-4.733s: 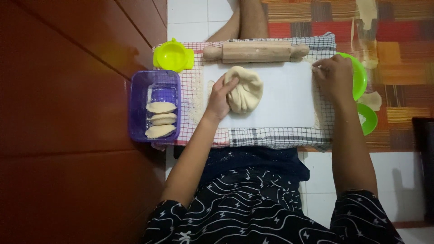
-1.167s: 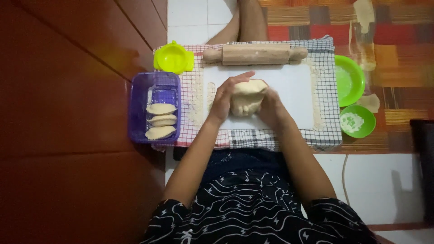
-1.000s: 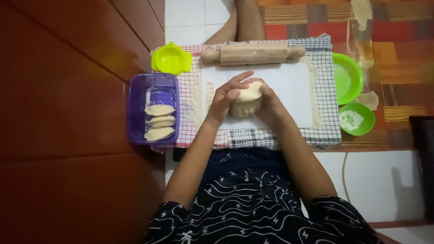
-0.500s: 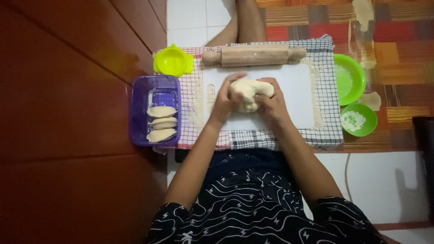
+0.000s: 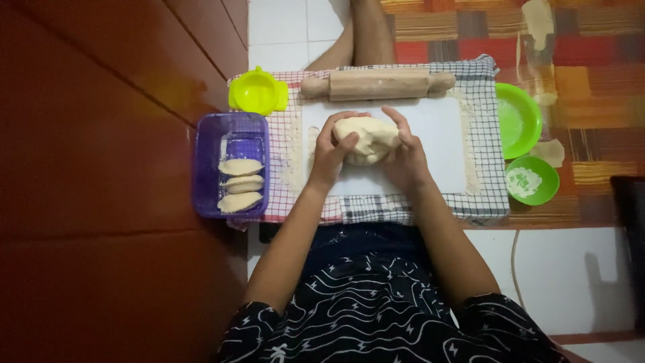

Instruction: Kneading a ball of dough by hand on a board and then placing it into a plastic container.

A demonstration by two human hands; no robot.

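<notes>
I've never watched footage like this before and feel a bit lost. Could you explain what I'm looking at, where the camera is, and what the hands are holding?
There is no machine here. The camera sits on a person's head and looks straight down at their own two bare hands and lap. The left hand and right hand cup a pale lump of dough between them, above a white board that lies on a checked cloth. Beyond the dough lies a wooden rolling pin. To the left are a yellow round mould and a purple box holding three folded pastries. To the right are a green plate and a small green bowl, both dusted with something white.
</notes>
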